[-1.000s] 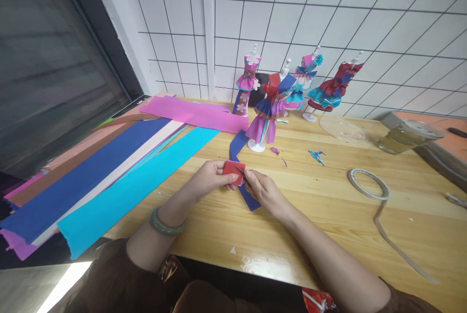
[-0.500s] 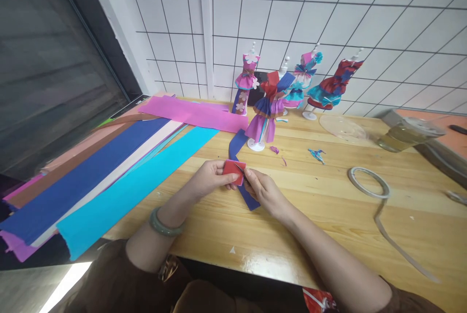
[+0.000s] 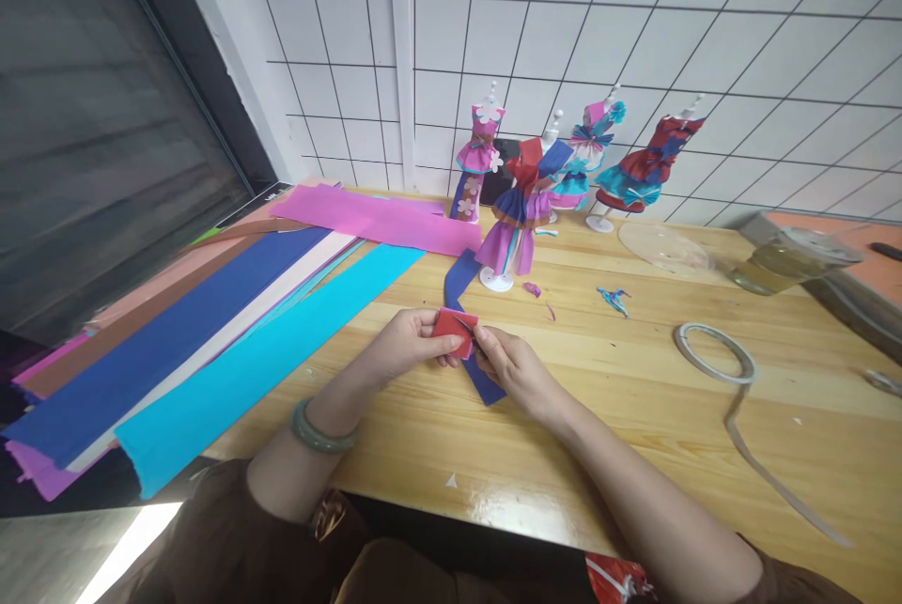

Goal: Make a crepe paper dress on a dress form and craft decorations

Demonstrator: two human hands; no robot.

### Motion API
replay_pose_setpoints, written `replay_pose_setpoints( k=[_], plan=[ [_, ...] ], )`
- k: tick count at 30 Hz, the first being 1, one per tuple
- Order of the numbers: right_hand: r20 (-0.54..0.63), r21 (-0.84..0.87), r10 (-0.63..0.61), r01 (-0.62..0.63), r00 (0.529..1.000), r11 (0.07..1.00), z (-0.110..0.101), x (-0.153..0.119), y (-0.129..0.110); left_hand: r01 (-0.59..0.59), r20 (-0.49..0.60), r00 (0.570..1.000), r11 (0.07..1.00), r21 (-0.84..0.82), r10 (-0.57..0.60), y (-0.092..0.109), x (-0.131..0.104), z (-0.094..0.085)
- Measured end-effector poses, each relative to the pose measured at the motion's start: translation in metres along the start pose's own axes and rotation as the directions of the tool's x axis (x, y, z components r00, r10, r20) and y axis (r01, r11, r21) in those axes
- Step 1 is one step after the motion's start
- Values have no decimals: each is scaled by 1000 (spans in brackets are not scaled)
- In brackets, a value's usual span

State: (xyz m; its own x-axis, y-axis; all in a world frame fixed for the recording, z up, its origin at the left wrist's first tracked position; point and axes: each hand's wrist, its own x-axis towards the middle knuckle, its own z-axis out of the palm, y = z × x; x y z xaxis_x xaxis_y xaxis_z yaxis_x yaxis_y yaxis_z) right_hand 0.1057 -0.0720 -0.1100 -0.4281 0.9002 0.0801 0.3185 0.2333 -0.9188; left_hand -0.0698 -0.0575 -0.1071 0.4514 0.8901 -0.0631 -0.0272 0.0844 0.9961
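Observation:
My left hand (image 3: 410, 341) is closed on a small folded square of red paper (image 3: 449, 320), the thumb pressed on its face. A purplish edge shows along the underside of the square. My right hand (image 3: 513, 367) grips small scissors; their thin dark blades (image 3: 464, 326) point up and left across the red paper. The handles are hidden in the fingers. Under both hands a strip of dark blue paper (image 3: 462, 279) lies bent on the table. Just beyond stands a mini dress form (image 3: 518, 200) in a red, blue and purple paper dress.
Long crepe paper strips (image 3: 274, 341) in several colours cover the table's left side. More dressed forms (image 3: 655, 158) stand at the wall. On the right are a tape roll (image 3: 682, 350) with a loose tail, a cup of liquid (image 3: 765, 268) and paper scraps (image 3: 613, 301).
The view has shifted very slightly. Both hands keep their hold on the red paper and scissors, with hardly any movement to see.

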Motion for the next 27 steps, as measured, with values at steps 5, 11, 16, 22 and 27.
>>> replay_pose_setpoints(
  k=[5,11,16,22,27],
  plan=[
    [0,-4,2,-2,1000,1000,0,0,-1,2,8,1000,1000,-12,-2,2,0,1],
    [23,-6,10,-10,1000,1000,-3,-1,-3,-3,28,1000,1000,-4,3,0,0,-1],
    [34,-30,29,-28,999,999,-4,-2,-2,0,43,999,1000,1,0,0,-2,-3],
    [55,-67,33,-29,998,997,-5,-2,0,15,50,999,1000,9,-16,3,-3,-3],
    [67,-92,31,-25,997,995,-7,-2,1,32,43,999,999,20,-33,4,-4,-4]
  ],
)
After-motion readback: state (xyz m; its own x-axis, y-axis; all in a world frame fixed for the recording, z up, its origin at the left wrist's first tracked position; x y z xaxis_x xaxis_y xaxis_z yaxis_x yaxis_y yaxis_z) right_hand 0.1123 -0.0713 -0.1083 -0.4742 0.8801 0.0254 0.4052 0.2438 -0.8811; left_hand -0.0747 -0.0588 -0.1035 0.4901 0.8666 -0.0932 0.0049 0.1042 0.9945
